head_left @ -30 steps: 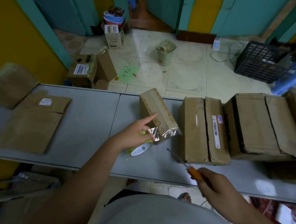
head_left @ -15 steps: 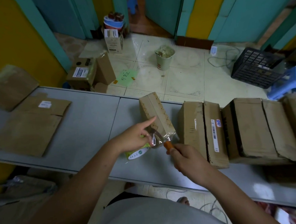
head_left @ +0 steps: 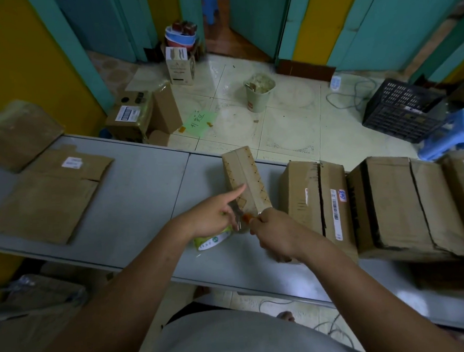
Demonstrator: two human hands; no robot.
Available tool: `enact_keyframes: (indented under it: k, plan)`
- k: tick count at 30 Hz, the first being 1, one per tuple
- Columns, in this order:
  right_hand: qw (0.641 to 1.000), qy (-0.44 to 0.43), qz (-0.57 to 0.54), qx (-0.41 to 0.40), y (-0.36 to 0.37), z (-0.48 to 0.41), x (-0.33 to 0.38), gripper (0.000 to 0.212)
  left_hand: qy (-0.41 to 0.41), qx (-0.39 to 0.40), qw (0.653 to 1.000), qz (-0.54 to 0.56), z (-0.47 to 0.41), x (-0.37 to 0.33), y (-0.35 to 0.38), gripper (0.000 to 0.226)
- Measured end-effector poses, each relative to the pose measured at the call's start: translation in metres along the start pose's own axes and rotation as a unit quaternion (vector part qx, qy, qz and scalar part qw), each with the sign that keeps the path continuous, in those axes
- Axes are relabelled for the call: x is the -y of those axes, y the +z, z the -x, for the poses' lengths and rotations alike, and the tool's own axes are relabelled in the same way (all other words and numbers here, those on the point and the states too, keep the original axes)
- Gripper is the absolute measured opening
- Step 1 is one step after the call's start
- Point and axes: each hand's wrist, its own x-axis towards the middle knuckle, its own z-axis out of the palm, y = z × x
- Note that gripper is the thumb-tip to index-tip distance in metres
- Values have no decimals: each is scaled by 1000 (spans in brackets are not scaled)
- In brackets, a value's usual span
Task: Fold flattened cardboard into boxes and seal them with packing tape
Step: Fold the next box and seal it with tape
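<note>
A small narrow cardboard box [head_left: 244, 177] with a stitched-looking pattern lies on the grey table [head_left: 144, 198], clear tape running off its near end. My left hand [head_left: 214, 217] holds the green-and-white tape roll [head_left: 212, 239] and pulls the tape strip taut, index finger pointing along the box. My right hand [head_left: 274, 232] grips an orange-handled blade [head_left: 246, 218] whose metal tip meets the tape strip between the two hands. The roll is mostly hidden under my left hand.
Several taped brown boxes [head_left: 317, 197] [head_left: 400, 205] stand in a row to the right. Flattened cardboard [head_left: 46, 200] lies on the table's left. Beyond the table, the tiled floor holds boxes, a green bucket [head_left: 259, 91], a black crate [head_left: 402, 109] and a blue stool [head_left: 458, 135].
My right hand has come up from the table's front edge with the blade and brought its tip against the tape. My left hand stays at the box end.
</note>
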Motion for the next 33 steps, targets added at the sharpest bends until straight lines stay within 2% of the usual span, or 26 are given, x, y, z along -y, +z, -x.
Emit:
enact_keyframes:
  k: [11,14,17,22,29,33]
  plan:
    - [999,-21,-15,-25,19,32,-31,44,-22,-2,999,-24,6,-5,-5,90]
    - [999,-41,1,-36,27,47,-43,42,-21,4,999,-28,7,-8,-5,89]
    - [998,-47,-29,-42,31,54,-51,39,-20,12,999,-34,7,-12,-4,90]
    - [996,-33,-63,-49,36,40,-49,36,-22,23,999,-32,2,-13,-4,93]
    - [998,-30,-33,-39,42,14,-35,53,-27,11,998,-64,5,-10,-14,92]
    - [997,-21,-65,-35,39,7,-36,48,-30,31,998,-53,8,-9,-15,95]
